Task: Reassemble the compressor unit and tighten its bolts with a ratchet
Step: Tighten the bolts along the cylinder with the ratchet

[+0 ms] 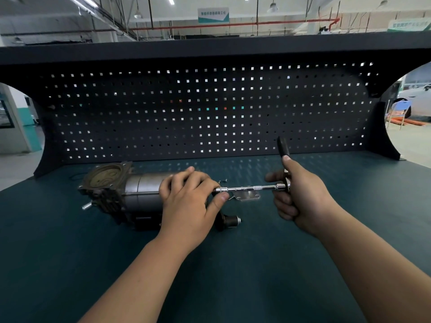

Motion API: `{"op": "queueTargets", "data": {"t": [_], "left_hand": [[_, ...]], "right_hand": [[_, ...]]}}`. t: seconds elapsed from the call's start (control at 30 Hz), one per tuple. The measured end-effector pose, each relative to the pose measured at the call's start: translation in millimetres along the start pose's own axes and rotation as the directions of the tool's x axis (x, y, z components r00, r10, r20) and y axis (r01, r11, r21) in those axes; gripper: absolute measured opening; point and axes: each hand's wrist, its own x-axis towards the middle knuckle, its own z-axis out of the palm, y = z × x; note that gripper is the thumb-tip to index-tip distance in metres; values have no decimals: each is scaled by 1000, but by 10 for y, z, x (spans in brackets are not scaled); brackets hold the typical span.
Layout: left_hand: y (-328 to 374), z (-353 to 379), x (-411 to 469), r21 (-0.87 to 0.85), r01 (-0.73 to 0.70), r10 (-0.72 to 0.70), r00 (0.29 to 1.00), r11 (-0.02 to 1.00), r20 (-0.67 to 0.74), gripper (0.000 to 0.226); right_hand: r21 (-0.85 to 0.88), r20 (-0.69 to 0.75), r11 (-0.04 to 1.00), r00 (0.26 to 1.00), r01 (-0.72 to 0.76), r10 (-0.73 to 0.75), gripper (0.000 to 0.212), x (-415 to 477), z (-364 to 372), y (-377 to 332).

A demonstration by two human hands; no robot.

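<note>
While my right hand (300,197) wraps its grip round the ratchet (283,146), handle up at twelve o'clock, my left hand (189,201) pinches the extension bar (249,188) against the compressor (142,192), lying on the counter (256,264) at nine o'clock. I should hold that bar square to the bolt and swing short strokes.

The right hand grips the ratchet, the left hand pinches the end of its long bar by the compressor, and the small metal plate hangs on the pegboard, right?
In the head view the small metal plate lies on the bench top, under the long bar, not on the pegboard. The rest holds: right hand grips the ratchet, left hand pinches the bar's end by the compressor.
</note>
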Motion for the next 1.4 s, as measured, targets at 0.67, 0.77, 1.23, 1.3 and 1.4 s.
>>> {"op": "queueTargets", "data": {"t": [0.67, 0.77, 1.23, 1.3, 1.4], "left_hand": [[-19, 22, -5, 34, -24, 24, 999, 999, -23, 41], [-26, 36, -3, 37, -24, 25, 999, 999, -26, 41], [-36, 53, -5, 22, -34, 35, 998, 999, -45, 42], [-33, 52, -6, 23, -32, 33, 998, 999, -51, 42], [-32, 53, -9, 30, -30, 32, 998, 999, -57, 41]], "right_hand": [[-701, 238, 338, 652, 628, -720, 22, -47, -191, 97], [-688, 203, 370, 654, 625, -728, 15, -16, -180, 136], [-114, -21, 993, 1000, 18, -20, 40, -10, 0, -13], [-99, -15, 995, 1000, 11, -12, 40, -9, 4, -6], [-102, -8, 995, 1000, 4, -5, 40, -5, 0, 0]]}}
